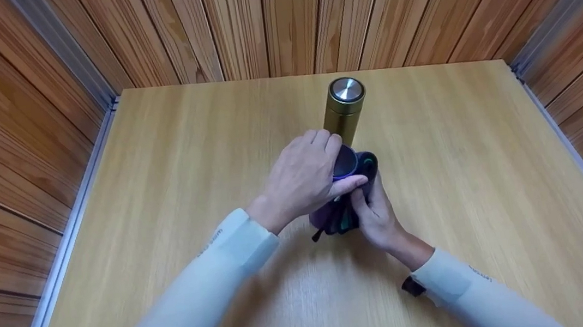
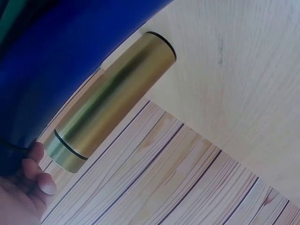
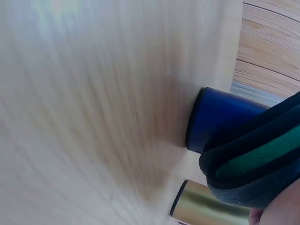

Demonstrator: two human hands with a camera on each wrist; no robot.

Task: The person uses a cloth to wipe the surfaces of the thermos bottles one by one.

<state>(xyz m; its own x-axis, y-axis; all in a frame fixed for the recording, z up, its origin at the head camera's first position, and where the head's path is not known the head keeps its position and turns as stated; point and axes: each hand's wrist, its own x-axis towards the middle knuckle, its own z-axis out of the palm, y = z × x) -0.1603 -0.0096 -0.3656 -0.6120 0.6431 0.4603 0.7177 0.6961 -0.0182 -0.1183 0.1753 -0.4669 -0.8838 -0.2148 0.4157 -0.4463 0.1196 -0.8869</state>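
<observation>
A blue vacuum flask (image 3: 225, 115) stands upright on the table, its dark top (image 1: 345, 163) partly covered by my left hand (image 1: 303, 173). That hand grips the flask around its top, thumb on the near side; fingertips (image 2: 46, 183) curl at the lid in the left wrist view. My right hand (image 1: 377, 217) holds a folded dark cloth (image 3: 234, 187) with a green inner face against the flask's side. The cloth hides much of the flask's lower part, and most of the right fingers are behind it.
Just behind the blue flask, a gold vacuum flask (image 1: 344, 116) with a shiny silver lid stands upright. The wooden table (image 1: 201, 141) ends at wood-plank walls (image 1: 286, 21) on the back and both sides, with grey metal strips (image 1: 78, 193) along the side edges.
</observation>
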